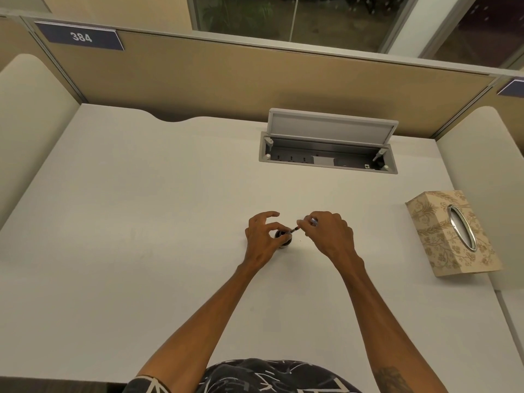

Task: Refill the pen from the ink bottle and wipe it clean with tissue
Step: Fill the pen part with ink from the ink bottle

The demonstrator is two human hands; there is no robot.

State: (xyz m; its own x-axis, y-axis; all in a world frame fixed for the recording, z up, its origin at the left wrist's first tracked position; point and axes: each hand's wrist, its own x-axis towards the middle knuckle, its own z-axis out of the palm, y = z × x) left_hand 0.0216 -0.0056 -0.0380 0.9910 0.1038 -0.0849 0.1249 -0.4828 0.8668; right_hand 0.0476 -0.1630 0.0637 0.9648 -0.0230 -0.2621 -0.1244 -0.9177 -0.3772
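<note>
A small dark ink bottle (283,238) stands on the white desk (141,222), near its middle. My left hand (262,239) curls around the bottle's left side, thumb and fingers on it. My right hand (330,235) pinches a thin pen (297,227) between thumb and fingers. The pen slants down to the left, with its dark tip at the bottle's mouth. Most of the pen's barrel is hidden inside my right hand. A beige tissue box (450,234) with a floral pattern and an oval metal slot lies at the right edge of the desk.
An open cable box (329,148) with a raised grey lid is sunk into the desk at the back. Tan partition panels (226,78) close off the back and both sides. A sign reading 384 (80,36) hangs at the top left.
</note>
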